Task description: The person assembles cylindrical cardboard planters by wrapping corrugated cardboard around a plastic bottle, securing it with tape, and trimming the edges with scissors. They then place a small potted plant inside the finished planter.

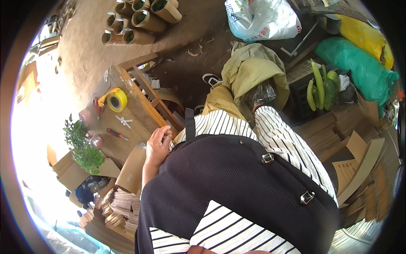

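Note:
My left hand (157, 147) is by the edge of the wooden table (144, 114), its fingers loosely bent and nothing visible in them. My right arm, in a striped sleeve (277, 129), reaches forward into the mouth of an olive-green sack (249, 63). Crumpled clear plastic (263, 92) shows inside that mouth, and the right hand's fingers are hidden there. On the table lie a roll of yellow tape (116, 100), a red-and-black tool (117, 134), a small white plastic piece (123, 122) and red-handled scissors (97, 106).
Brown paper tubes (146, 20) stand on the floor at the far left. A white printed sack (262, 21) is beyond the olive one. Long green vegetables (320, 86) lie in a dark crate to the right, near a green sack (359, 63). Flattened cardboard (321, 142) and leafy greens (84, 148) flank me.

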The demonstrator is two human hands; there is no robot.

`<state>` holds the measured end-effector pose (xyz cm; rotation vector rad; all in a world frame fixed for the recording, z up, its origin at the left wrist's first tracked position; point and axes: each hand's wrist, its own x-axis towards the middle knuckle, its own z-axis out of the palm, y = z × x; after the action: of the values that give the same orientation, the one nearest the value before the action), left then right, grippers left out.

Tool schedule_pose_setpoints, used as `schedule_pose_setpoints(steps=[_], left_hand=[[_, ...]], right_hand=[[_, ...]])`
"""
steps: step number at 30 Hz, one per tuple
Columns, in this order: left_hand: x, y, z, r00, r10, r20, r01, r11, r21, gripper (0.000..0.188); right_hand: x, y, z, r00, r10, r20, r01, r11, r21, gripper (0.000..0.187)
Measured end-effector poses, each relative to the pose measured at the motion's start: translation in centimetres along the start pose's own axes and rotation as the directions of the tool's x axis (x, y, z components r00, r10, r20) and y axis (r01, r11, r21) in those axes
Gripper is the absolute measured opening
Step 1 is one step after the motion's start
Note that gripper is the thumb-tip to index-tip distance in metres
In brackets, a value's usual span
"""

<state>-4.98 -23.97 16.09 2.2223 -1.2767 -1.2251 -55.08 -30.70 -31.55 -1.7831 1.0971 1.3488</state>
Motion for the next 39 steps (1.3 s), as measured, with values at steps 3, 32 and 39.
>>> schedule_pose_setpoints(steps=[3, 32, 39], left_hand=[[0.7, 0.8, -0.5, 1.000, -0.019, 0.022, 0.018, 1.000, 0.022, 0.029], [-31.1, -29.6, 31.4, -0.075, -0.997, -0.032, -0.238, 0.049, -0.970, 0.023], [-36.9, -40.2, 34.0, -0.253, -0.951, -0.176, 0.322, 0.089, -0.943, 0.029]], right_hand=[[0.3, -1.1, -4.5, 0.970, 0.226, -0.088, -0.197, 0.946, 0.259, 0.040], [-13.7, -44.6, -34.6, 0.650, -0.746, 0.145, 0.628, 0.420, -0.655, 0.048], [-28.3, -58.0, -27.4, 0.596, -0.784, 0.175, 0.775, 0.504, -0.382, 0.045]])
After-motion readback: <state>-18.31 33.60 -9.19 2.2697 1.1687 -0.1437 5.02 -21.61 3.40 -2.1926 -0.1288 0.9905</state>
